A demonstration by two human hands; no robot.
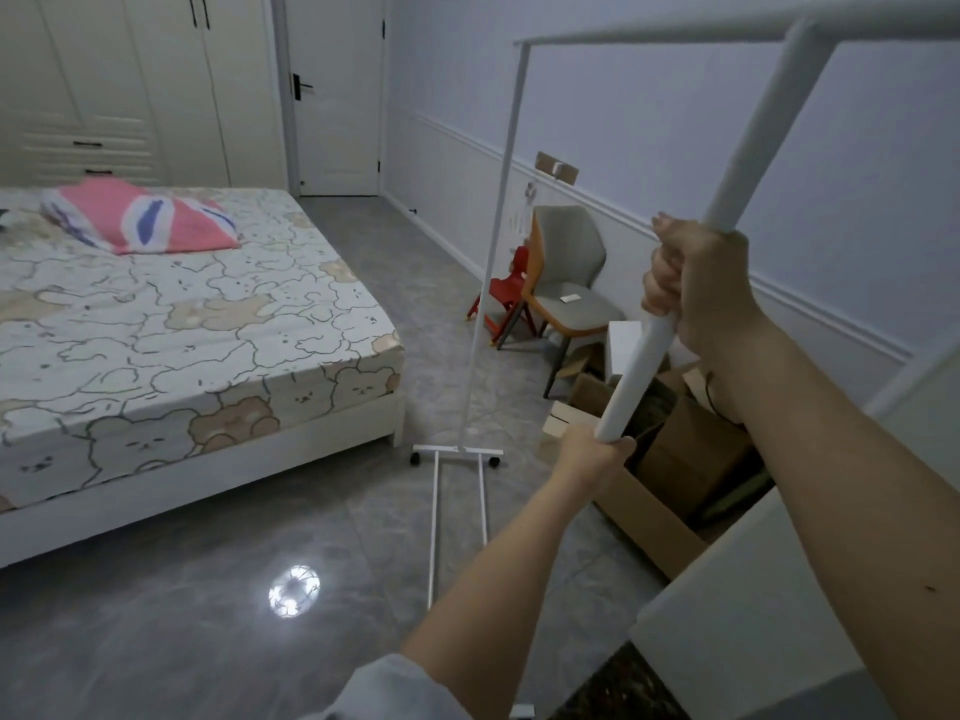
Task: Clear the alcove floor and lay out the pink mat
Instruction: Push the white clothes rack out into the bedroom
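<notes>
Left hand (597, 452): fingers curled round the near upright of the white clothes rack (639, 366), low on the tube.
Right hand (691, 283): grips the same upright higher up.
Rack: its far wheeled foot (457, 452) stands on the grey floor (182, 589) near the bed's (156, 314) corner.
Cardboard boxes (675, 459): just behind the upright, by the wall.
Chairs (561, 283): farther along that wall.
Pink mat: cannot tell where.

Matt white metal rack (748, 148); glossy floor (182, 615)

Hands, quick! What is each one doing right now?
Left hand: closed around the white rack pole, low down.
Right hand: closed around the same pole, higher up.
</notes>
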